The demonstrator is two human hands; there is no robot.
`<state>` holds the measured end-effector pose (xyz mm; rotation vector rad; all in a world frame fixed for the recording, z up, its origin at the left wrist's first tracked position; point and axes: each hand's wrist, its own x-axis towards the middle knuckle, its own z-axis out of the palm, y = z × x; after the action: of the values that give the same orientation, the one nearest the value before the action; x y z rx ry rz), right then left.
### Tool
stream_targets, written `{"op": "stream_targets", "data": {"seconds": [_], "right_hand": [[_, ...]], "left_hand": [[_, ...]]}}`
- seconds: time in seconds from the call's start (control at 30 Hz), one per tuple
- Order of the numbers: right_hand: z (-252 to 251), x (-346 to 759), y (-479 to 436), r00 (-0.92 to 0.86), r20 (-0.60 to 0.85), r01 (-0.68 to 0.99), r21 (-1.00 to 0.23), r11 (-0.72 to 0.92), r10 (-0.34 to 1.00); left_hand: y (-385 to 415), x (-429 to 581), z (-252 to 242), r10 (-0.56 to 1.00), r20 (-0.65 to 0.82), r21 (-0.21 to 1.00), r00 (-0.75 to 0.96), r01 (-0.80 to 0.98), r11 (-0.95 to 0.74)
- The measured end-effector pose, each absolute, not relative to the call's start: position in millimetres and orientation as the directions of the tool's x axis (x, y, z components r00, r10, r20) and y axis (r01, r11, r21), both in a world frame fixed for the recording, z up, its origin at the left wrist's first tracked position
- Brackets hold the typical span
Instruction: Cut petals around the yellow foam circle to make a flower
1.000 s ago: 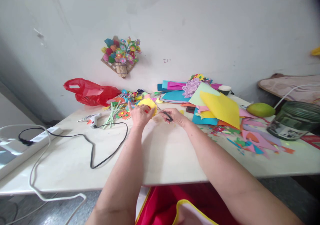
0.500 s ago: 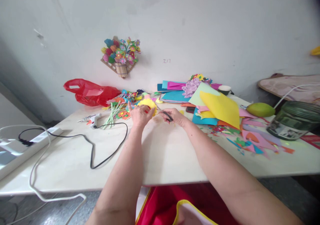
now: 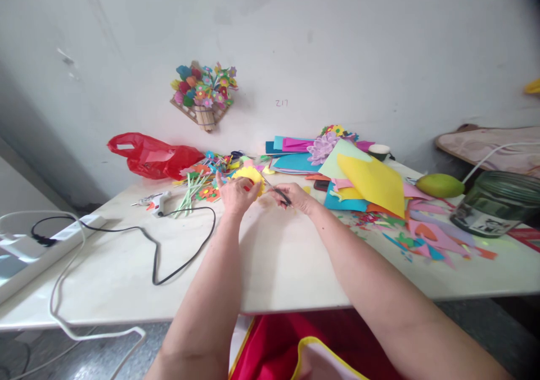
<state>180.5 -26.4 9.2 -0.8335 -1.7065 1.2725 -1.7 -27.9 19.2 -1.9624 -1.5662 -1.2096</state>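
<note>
A yellow scalloped piece (image 3: 251,174) is held in my left hand (image 3: 238,195), its thumb and fingers closed on the lower part. A bit of red shows between those fingers. To the right, my right hand (image 3: 294,196) grips a pair of scissors (image 3: 283,195) with dark handles. The blades point up and left and lie at the right edge of the yellow piece. Whether the blades are parted is too small to tell.
On the left are a glue gun (image 3: 159,204) with a black cord, pale green sticks (image 3: 189,193), a red plastic bag (image 3: 156,157) and a power strip (image 3: 80,228). On the right lie coloured sheets (image 3: 373,182), scraps (image 3: 436,236), a green fruit (image 3: 440,185) and a glass jar (image 3: 491,202).
</note>
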Motion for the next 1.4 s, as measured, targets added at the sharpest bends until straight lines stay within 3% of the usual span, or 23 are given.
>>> {"op": "stream_targets", "data": {"seconds": [0.5,1.4], "right_hand": [[6.5,181.6,-23.8,-0.453,0.249,0.058,-0.95,0.308,0.856],[4.5,184.6,-21.2,-0.468,0.218,0.112,-0.947,0.303,0.856]], "left_hand": [[-30.3,-2.0,20.0,0.602,0.798,0.247,0.026,0.898,-0.365],[-27.2,-5.5,19.4,0.601,0.799,0.195,0.017,0.938,-0.287]]}}
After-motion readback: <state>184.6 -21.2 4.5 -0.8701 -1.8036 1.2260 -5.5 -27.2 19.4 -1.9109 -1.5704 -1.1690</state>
